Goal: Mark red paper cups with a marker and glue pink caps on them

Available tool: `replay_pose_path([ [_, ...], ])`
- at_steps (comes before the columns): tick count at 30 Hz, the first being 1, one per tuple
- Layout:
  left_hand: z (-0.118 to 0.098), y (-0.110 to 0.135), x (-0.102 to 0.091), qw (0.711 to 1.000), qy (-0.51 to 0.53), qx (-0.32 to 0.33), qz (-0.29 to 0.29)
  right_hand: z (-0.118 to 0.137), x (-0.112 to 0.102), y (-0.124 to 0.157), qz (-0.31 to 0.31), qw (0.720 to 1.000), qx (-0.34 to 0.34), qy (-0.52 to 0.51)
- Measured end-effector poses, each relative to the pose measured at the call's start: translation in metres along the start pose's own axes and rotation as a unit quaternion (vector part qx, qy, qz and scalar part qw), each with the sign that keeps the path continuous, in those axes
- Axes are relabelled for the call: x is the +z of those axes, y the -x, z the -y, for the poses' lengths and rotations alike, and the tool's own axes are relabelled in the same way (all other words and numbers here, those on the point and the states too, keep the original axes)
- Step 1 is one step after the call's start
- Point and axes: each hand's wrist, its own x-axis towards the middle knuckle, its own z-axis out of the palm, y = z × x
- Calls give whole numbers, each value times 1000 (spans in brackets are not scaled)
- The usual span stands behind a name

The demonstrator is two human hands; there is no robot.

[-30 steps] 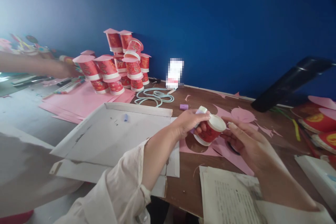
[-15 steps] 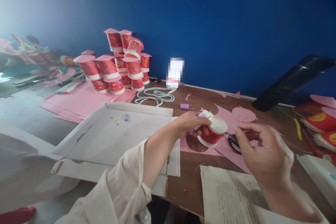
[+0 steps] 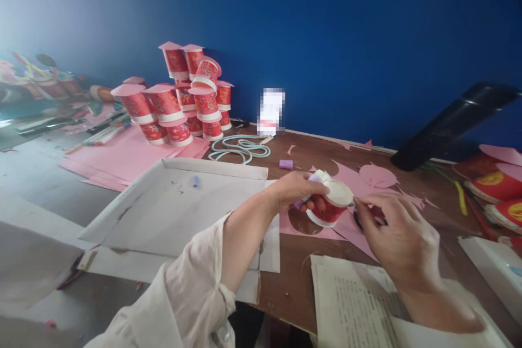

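My left hand [image 3: 294, 191] is closed around a red paper cup [image 3: 336, 214] with a pale end turned upward. The same hand also grips a purple glue stick [image 3: 319, 176] beside the cup, its light tip showing. At the cup's right edge is my right hand [image 3: 402, 236], thumb and forefinger pinched together; whatever they hold is too small to make out. Black scissor handles [image 3: 358, 219] lie partly hidden behind those fingers. Under the cup lies pink paper [image 3: 293, 227] with a round hole cut out, and a pink disc [image 3: 377, 175] rests behind.
Stacked red cups [image 3: 206, 103] with pink tops stand at the back left, near pink sheets [image 3: 104, 155]. A white box lid [image 3: 150, 217] covers the left front. A purple cap [image 3: 286, 164], a coiled cable [image 3: 240, 147], printed sheets [image 3: 346, 299] and a black cylinder [image 3: 440, 133] lie around.
My right hand has moved left, bringing its pinched fingers to the cup's edge. My left hand keeps the cup and glue stick in nearly the same place.
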Motion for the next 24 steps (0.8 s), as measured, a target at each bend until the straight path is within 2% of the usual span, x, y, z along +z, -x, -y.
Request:
replay_pose_path([
  [4,1,-1,-1,1000,2,4,1,-1,0,1,4,1000,2,-10],
  [6,2,-2,-1,1000,-4,4,-3,-1,-3,-1,14,996,76,-46],
  [8,2,-2,-1,1000,-11,2,-4,-2,-7,-5,35,972,204,-113],
  [10,1,-1,-1,1000,-16,3,-5,-5,-10,-10,60,914,334,-221],
  [11,1,-1,0,1000,-17,2,-5,-7,-11,-12,87,868,387,-300],
  [14,-1,2,0,1000,-21,-1,-10,-9,-9,-16,192,715,450,-499],
  [15,-2,3,1,1000,-23,-3,-11,-8,-8,-16,225,681,460,-523],
  [16,-2,3,1,1000,-25,-4,-10,-6,-7,-17,246,658,473,-532],
  [18,-2,3,1,1000,-30,-4,-8,0,-6,-18,262,633,496,-534],
  [24,-2,2,1,999,-33,-6,-6,5,-7,-21,262,604,503,-560],
])
